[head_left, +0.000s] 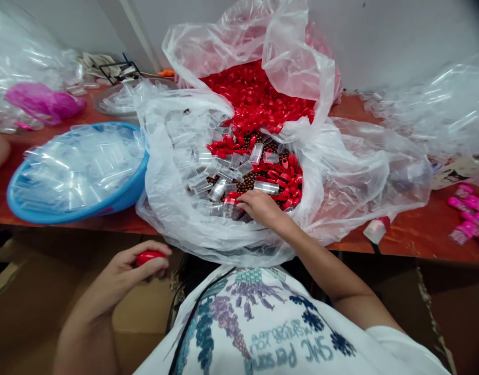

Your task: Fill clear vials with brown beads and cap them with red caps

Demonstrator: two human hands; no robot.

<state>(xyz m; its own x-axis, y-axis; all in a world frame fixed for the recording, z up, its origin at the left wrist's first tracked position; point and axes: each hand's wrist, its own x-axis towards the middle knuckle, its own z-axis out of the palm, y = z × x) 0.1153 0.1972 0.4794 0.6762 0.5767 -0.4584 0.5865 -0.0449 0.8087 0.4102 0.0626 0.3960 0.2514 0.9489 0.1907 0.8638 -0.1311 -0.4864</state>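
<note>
My left hand (135,271) is off the table's front edge, its fingers closed round a smooth red plastic cap (150,257). My right hand (262,208) reaches into the wide container lined with a clear bag. Its fingertips are pinched together at another red cap (231,200), beside a clear tube. Around it lie loose clear plastic tubes (218,190), red plastic pieces (288,179) and small brown beads (247,182). The plastic liner (231,250) hangs over the container's rim and hides its outside.
To the left, a blue basin (137,182) is heaped with clear plastic pieces. Behind the container stands a bag (302,62) full of red pieces. Pink-capped tubes (468,213) lie at the right, with a large clear bag (438,109) behind them. A pink bag (46,101) lies far left.
</note>
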